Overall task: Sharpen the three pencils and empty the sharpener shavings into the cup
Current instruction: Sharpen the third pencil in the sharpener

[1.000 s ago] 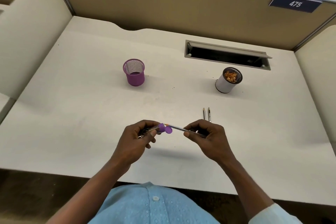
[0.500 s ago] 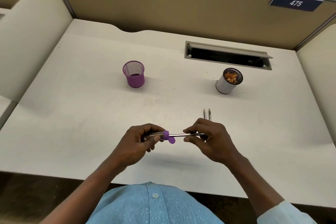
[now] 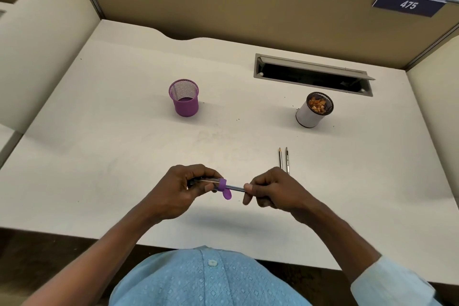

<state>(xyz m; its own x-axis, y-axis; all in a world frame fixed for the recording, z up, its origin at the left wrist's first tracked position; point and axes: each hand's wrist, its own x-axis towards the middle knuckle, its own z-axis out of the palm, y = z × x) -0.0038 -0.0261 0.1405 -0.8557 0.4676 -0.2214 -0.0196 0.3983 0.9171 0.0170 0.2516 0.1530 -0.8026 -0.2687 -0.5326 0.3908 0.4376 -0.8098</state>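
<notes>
Down at six o'clock on the pale white desk (image 3: 124,156), both hands are up off the surface and working together. The left hand (image 3: 178,191) has its fingers curled tight around a clear tube-shaped sharpener with a purple collar (image 3: 222,183), and a little purple cap (image 3: 227,194) dangles open from that collar. The right hand (image 3: 270,190) pinches a slim grey pencil (image 3: 236,188) between thumb and fingertips, the visible shaft running straight into the purple collar. So this looks like the sharpening stroke on one pencil, the twist itself.

Two more thin grey pencils (image 3: 284,160) lie side by side just past the right hand, at about one o'clock from it, tips pointing to twelve and their near ends hidden behind the knuckles. Both tips look pointed, so I'd judge this the last pencil, though they are small from here.

To do this well: keep the pencil in line with the tube, no bending at the collar, or the lead may snap. Turn with the right fingers, hold the left still, press in only lightly. Watch that open cap, because shavings could spill onto the desk.

Further off, a white cylindrical cup with a dark rim, holding orange-brown shavings (image 3: 313,110), stands at one o'clock, well apart from the hands. That is the likely dump spot. A purple wire-mesh cup (image 3: 185,99) stands at eleven o'clock, and it seems to hold nothing.
</notes>
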